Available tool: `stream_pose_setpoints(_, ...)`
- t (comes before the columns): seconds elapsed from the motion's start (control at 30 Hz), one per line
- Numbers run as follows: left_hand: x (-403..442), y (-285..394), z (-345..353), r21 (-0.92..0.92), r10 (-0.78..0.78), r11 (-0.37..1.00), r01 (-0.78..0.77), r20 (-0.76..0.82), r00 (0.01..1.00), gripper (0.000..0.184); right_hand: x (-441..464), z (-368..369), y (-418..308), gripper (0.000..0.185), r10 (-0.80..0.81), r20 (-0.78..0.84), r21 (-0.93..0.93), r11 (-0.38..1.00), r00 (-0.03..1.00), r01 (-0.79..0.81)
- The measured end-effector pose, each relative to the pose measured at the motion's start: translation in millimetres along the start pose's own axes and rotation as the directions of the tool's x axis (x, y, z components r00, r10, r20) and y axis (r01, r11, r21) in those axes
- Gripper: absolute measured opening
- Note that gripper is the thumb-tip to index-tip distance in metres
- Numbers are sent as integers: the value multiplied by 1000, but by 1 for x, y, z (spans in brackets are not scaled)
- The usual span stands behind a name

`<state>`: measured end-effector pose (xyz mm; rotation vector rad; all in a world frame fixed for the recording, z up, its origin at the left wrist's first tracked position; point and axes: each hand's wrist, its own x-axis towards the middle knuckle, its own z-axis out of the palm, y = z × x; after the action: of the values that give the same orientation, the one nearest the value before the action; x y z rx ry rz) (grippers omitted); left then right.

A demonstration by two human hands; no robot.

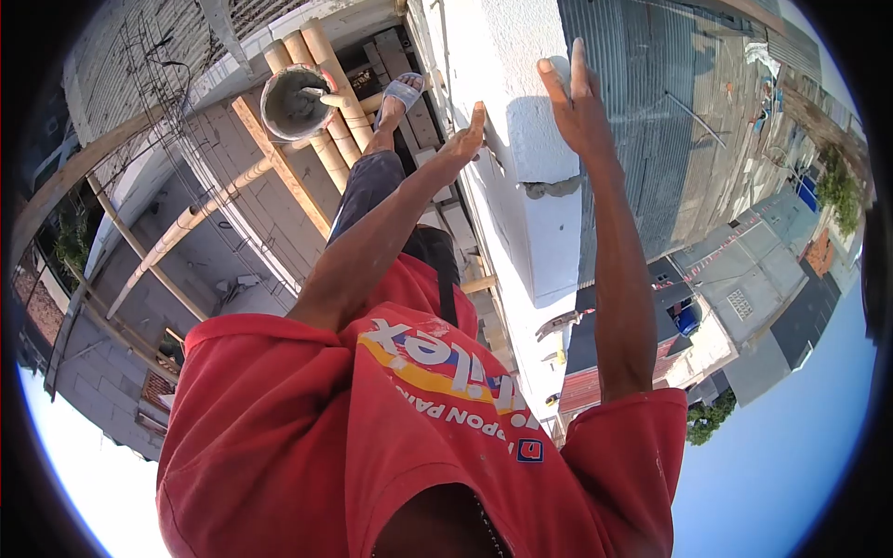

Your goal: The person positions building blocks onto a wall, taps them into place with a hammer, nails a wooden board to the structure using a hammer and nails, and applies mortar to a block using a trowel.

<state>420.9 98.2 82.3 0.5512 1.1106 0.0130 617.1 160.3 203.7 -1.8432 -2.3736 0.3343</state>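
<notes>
My left hand [463, 144] is beside the left side of a white column or wall top [538, 139], its visible digits extended; contact is unclear. On the right edge of that white surface is my right hand [581, 116], fingers apart and stretched out, casting a shadow on it. Neither hand visibly holds a thing. Rough grey mortar [553, 189] shows at the near end of the rough white top, above a smoother white face [556, 242]. A round bucket [296, 104] with grey mix and a tool inside stands left of my left hand, on bamboo poles.
Bamboo poles [200, 214] and a wooden plank [279, 167] form scaffolding at the left. My sandalled foot [404, 93] rests near the bucket. Thin rebar [167, 112] sticks out at the upper left. Corrugated metal roofing [637, 139] lies lower down at the right, beyond the edge.
</notes>
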Motion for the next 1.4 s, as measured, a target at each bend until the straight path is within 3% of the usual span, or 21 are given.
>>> stream_pose_setpoints(0.03, -5, 5, 4, 11, -13, 1000, 13, 5, 1000, 106, -7, -8, -11, 80, 506, 250, 329, 757, 825, -564)
stream_pose_setpoints(0.13, -3, 14, 23, -21, -92, 996, 91, -92, 991, 108, -6, -23, -19, 119, 525, 466, 321, 649, 712, -690)
stream_pose_setpoints(0.27, -12, 27, 35, -13, -123, 992, 122, -180, 976, 103, -5, -29, -14, 121, 489, 535, 291, 659, 689, -694)
stream_pose_setpoints(0.4, 2, 19, 38, -115, -148, 986, 121, -261, 954, 107, -8, -23, -10, 113, 484, 433, 283, 728, 760, -625)
stream_pose_setpoints(0.43, -2, 17, 30, -120, -118, 989, 90, -252, 961, 86, -8, -26, -12, 112, 483, 435, 293, 721, 759, -627)
stream_pose_setpoints(0.47, -3, 17, 20, -125, -131, 986, 109, -186, 974, 84, -10, -29, -15, 111, 478, 437, 308, 716, 762, -626)
stream_pose_setpoints(0.5, -3, 18, 11, -127, -137, 984, 122, -126, 982, 87, -17, -29, -17, 101, 488, 284, 363, 742, 826, -563)
stream_pose_setpoints(0.57, -9, 16, -7, -153, -125, 980, 130, 39, 991, 96, -54, -50, -14, 93, 564, 28, 453, 729, 825, -514)
stream_pose_setpoints(0.6, -15, 18, -17, -182, -102, 975, 127, 140, 985, 101, -82, -71, -19, 89, 598, -93, 481, 727, 796, -490)
stream_pose_setpoints(0.63, -27, 22, -24, -221, -5, 974, 43, 170, 985, 112, -116, -104, -30, 69, 692, -94, 575, 624, 716, -529)
stream_pose_setpoints(0.73, -77, 57, -21, -159, 145, 978, -136, 49, 988, 120, -267, -128, -29, 26, 826, -188, 442, 554, 531, -706)
stream_pose_setpoints(0.77, -76, 66, -24, -160, 173, 973, -168, 18, 985, 119, -331, -123, -32, 24, 824, -186, 310, 566, 535, -764)
stream_pose_setpoints(0.8, -81, 76, -15, -242, 212, 946, -215, -38, 976, 120, -416, -97, -29, 27, 919, -6, 255, 384, 395, -888)
stream_pose_setpoints(0.87, -79, 102, -24, 49, 263, 963, -265, 36, 964, 114, -494, -92, -61, 37, 930, 187, 21, 317, 316, -948)
stream_pose_setpoints(0.9, -76, 111, -19, 118, 294, 949, -292, -7, 956, 110, -508, -101, -92, 44, 882, 231, -116, 444, 411, -889)
stream_pose_setpoints(0.97, -75, 124, -8, 150, 380, 916, -372, -25, 925, 103, -536, -82, -117, 50, 892, 346, -195, 372, 292, -908)
stream_pose_setpoints(1.07, -51, 129, -21, 236, 403, 889, -391, 1, 915, 96, -565, -40, -126, 60, 895, 307, -244, 403, 324, -882)
stream_pose_setpoints(1.17, -18, 123, -32, 267, 353, 908, -324, -68, 933, 90, -566, -21, -129, 55, 837, 204, -102, 534, 507, -839)
stream_pose_setpoints(1.27, -3, 123, -33, 278, 380, 898, -342, -96, 920, 92, -567, -23, -122, 46, 838, 219, -209, 540, 499, -815)
stream_pose_setpoints(1.3, -5, 132, -35, 341, 157, 935, -99, -145, 977, 99, -559, -33, -126, 42, 800, 196, -213, 599, 567, -772)
stream_pose_setpoints(1.4, -36, 117, -16, 262, 427, 878, -400, -55, 902, 109, -558, -50, -137, 38, 826, 77, -34, 562, 558, -827)
